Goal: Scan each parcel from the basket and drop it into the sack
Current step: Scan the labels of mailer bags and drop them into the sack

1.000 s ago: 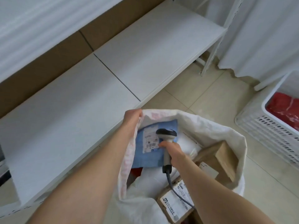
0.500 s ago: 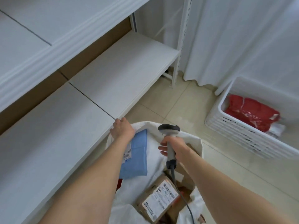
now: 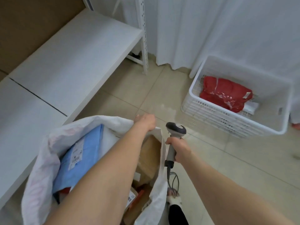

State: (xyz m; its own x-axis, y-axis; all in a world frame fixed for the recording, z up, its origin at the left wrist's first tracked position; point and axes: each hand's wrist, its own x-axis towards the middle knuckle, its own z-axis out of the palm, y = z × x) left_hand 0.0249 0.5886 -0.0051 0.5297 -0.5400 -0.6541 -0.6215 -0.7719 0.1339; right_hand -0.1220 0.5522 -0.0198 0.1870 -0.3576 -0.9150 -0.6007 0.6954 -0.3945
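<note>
In the head view, the sack [image 3: 40, 159] stands open at the bottom, its white woven mouth slack and folded. Inside it a blue parcel [image 3: 81, 156] lies against the left wall with its label facing up, and a brown cardboard box [image 3: 150, 153] sits against the right wall.

The left hand [image 3: 145, 121] is at the far rim of the sack. It is blurred, so it cannot be told whether the fingers grip the cloth or only pass over it; no parcel shows in it. Just to the right of the sack, the right hand [image 3: 178, 149] is wrapped closed round the handle of the scanner [image 3: 176, 129], whose head points away from the sack and whose cable trails down beside it.

Beyond the sack and to its right, well apart on the floor [image 3: 129, 88], stands the white basket [image 3: 219, 117]. In it lies a red parcel [image 3: 225, 93], not yet scanned, with something white [image 3: 252, 107] partly under its right end.

The red parcel looks like a glossy plastic mailer, crumpled and soft, so probably light, limp and a little slippery. A full-hand grip across its bulk or along one edge should hold better than a fingertip pinch, with the label turned toward the scanner.
</note>
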